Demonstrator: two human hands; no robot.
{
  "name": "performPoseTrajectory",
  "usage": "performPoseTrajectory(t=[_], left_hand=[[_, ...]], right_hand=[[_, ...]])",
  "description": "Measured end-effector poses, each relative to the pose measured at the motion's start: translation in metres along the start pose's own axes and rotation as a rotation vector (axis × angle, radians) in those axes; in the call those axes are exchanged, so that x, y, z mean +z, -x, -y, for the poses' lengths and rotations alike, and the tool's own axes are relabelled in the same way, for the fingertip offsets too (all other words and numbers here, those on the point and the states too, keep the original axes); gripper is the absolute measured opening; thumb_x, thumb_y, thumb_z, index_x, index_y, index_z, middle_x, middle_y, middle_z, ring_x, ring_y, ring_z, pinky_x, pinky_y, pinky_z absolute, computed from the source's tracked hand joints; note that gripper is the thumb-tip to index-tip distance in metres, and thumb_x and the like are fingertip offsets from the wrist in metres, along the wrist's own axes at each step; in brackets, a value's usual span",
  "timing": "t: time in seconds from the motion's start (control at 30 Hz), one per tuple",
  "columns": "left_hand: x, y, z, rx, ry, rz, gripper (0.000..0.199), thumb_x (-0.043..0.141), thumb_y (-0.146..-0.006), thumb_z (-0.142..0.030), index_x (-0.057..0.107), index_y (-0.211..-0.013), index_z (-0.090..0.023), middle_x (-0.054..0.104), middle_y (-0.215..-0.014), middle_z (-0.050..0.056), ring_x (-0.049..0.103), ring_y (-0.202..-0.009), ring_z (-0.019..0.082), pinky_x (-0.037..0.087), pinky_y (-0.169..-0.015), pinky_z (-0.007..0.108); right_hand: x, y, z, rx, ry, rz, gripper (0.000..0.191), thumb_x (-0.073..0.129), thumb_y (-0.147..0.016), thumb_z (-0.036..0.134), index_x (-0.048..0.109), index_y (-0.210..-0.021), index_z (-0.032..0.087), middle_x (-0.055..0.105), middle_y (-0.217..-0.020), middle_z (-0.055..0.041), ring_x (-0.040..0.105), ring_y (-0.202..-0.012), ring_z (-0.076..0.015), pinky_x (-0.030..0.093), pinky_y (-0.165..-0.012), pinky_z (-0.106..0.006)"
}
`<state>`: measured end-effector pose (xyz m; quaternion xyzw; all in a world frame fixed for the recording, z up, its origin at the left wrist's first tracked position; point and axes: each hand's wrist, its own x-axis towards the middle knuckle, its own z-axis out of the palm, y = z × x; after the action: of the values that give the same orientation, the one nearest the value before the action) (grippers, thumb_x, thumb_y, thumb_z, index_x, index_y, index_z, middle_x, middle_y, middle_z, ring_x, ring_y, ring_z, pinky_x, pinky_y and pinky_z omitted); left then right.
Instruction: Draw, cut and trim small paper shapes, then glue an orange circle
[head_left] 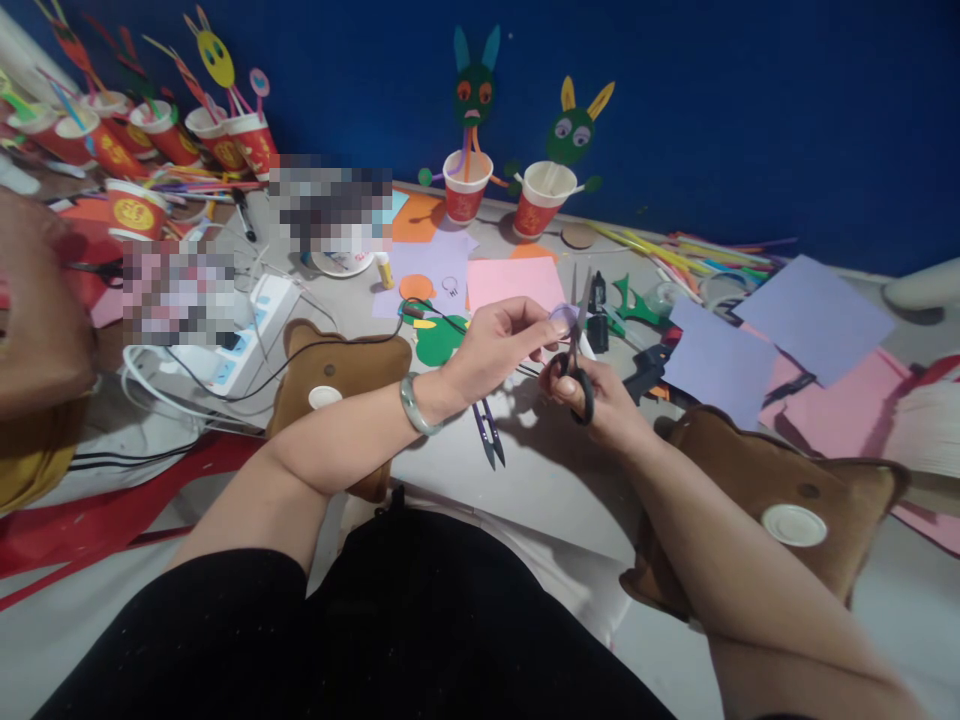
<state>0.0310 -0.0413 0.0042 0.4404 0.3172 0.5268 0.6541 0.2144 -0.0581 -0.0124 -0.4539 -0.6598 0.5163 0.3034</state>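
Observation:
My left hand (504, 345) pinches a small rounded piece of purple paper (561, 320) between thumb and fingers. My right hand (596, 395) grips black-handled scissors (576, 345), whose blades point up and stand parted beside the paper. Whether the blades touch the paper I cannot tell. Below my hands lie thread snips (489, 435) with dark tips. Near my left wrist is a green paper cutout (441, 341), with an orange paper cutout (417, 288) behind it. A pink sheet (517, 283) lies just beyond my hands.
Two red paper cups (464, 190) with green paper heads stand at the back. Brown cushions (750, 510) lie under both forearms. A power strip (255, 335) with cables is at left. Purple sheets (814, 310), a black glue gun (646, 370) and coloured sticks (675, 260) lie right.

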Motion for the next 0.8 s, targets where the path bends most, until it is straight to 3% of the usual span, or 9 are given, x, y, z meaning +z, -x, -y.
performPoseTrajectory(t=[0.27,0.8], left_hand=[[0.0001,-0.0007,-0.0012,-0.008,0.010,-0.023,0.057,0.094,-0.065,-0.066,0.062,-0.067,-0.019,0.067,-0.066,-0.001,0.058,-0.062,0.009,0.051,-0.062,0.027],[-0.0017,0.0003,-0.0014,0.010,0.023,-0.003,0.051,0.093,-0.073,-0.058,0.062,-0.069,-0.017,0.067,-0.068,0.000,0.059,-0.062,0.008,0.051,-0.062,0.026]], right_hand=[[-0.0006,0.0011,-0.0013,-0.003,-0.004,-0.010,0.074,0.071,-0.070,0.094,0.054,-0.070,0.022,0.053,-0.065,0.0001,0.046,-0.062,-0.0161,0.034,-0.060,-0.033],[-0.0021,0.0014,0.0011,0.031,-0.008,-0.013,0.074,0.073,-0.067,0.095,0.054,-0.066,0.023,0.051,-0.062,-0.0007,0.044,-0.060,-0.0174,0.033,-0.059,-0.035]])
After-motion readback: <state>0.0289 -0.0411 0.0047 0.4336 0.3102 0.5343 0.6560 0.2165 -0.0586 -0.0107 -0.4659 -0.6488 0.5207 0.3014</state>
